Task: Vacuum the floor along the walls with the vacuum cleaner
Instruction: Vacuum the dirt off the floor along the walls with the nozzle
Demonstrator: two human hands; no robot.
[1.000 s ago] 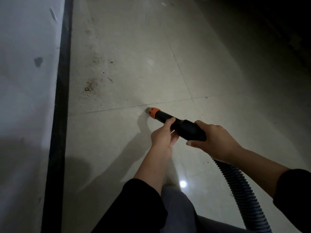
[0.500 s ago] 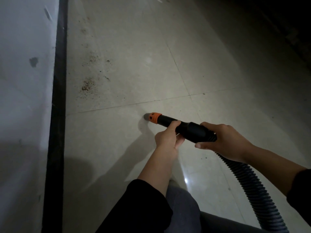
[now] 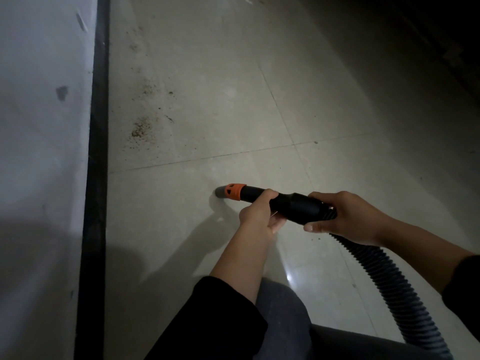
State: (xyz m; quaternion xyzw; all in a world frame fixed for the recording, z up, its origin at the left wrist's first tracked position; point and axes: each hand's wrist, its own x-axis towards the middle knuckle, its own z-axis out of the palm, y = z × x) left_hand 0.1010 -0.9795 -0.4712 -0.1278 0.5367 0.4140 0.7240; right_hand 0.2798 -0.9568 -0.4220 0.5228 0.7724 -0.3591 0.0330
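I hold a black vacuum nozzle [image 3: 293, 203] with an orange collar [image 3: 235, 191] low over the pale tiled floor [image 3: 233, 74]. Its grey tip points left at the floor, right of the wall. My left hand [image 3: 259, 214] grips the tube just behind the collar. My right hand [image 3: 348, 216] grips the rear of the nozzle where the ribbed grey hose [image 3: 389, 276] joins it. The hose runs down to the lower right edge. A patch of brown dirt [image 3: 141, 129] lies ahead on the far tile, near the wall.
A grey wall [image 3: 39, 126] fills the left side, with a black baseboard [image 3: 97, 152] along its foot. Finer dirt specks [image 3: 148, 89] trail further along the wall. My knee [image 3: 283, 318] is at the bottom. The far right of the room is dark.
The nozzle tip has drawn back from the tile joint toward me, and both hands moved with it. The view has shifted slightly.
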